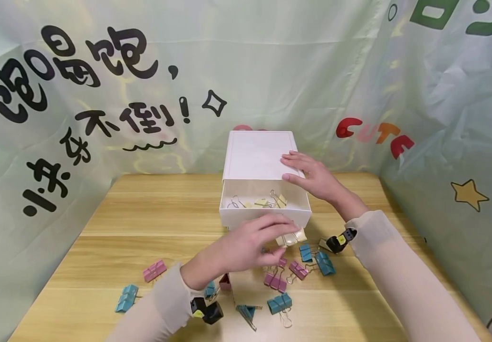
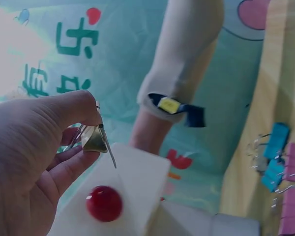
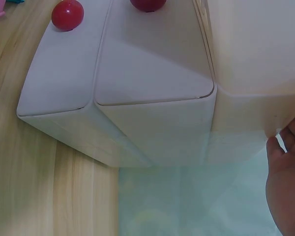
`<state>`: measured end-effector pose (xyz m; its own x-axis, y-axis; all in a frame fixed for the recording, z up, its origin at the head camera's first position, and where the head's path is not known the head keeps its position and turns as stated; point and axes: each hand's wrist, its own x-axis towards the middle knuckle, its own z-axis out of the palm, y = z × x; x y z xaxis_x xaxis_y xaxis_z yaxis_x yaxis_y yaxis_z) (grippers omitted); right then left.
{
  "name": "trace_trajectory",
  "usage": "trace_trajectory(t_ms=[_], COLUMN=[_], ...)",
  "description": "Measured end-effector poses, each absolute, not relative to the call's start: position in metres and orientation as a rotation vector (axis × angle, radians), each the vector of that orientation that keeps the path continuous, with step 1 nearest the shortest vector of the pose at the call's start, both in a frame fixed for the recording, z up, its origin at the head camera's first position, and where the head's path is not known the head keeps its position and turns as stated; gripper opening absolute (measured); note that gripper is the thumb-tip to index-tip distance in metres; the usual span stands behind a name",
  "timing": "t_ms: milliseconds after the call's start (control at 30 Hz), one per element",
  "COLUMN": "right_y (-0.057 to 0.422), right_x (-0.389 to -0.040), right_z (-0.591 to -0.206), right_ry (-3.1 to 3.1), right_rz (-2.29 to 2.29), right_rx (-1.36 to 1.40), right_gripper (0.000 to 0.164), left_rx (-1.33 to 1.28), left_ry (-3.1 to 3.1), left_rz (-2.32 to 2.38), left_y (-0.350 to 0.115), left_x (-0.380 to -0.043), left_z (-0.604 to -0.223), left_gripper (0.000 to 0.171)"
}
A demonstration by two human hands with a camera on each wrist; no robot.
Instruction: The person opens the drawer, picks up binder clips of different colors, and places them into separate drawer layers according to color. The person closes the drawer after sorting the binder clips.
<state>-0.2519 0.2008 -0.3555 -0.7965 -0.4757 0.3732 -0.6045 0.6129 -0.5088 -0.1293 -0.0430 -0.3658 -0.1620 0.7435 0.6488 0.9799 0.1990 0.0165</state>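
My left hand (image 1: 246,242) pinches a pale yellow binder clip (image 1: 290,238) just in front of a small white drawer cabinet (image 1: 258,154). In the left wrist view the clip (image 2: 94,140) sits between thumb and fingers, its wire handles showing. The top drawer (image 1: 246,218) is pulled out, and several pale yellow binder clips (image 1: 263,203) lie inside. My right hand (image 1: 316,178) rests with extended fingers on the cabinet's top near its right edge. In the right wrist view that hand (image 3: 290,182) is partly cut off at the frame's edge.
Blue binder clips (image 1: 280,302) and pink binder clips (image 1: 275,281) lie scattered on the wooden table (image 1: 151,213) before the cabinet. A pink clip (image 1: 154,270) and a blue clip (image 1: 127,299) lie at left. Red round knobs (image 3: 68,14) stick out from the drawer fronts.
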Motion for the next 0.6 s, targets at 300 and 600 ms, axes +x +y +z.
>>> trace_trajectory(t_ms=[300,600], right_y=[0.201,0.201], right_x=[-0.252,-0.251], right_z=[-0.354,-0.355], right_ry=[-2.649,-2.649], right_rz=[0.953,0.953], right_rx=[0.895,0.889], right_gripper=[0.06,0.06], left_rx=[-1.495,-1.409], left_ry=[-1.968,-2.021], left_rz=[-0.666,-0.694], left_y=[-0.057,-0.068], left_x=[-0.139,-0.153], left_z=[-0.34,-0.326], left_gripper=[0.047,0.046])
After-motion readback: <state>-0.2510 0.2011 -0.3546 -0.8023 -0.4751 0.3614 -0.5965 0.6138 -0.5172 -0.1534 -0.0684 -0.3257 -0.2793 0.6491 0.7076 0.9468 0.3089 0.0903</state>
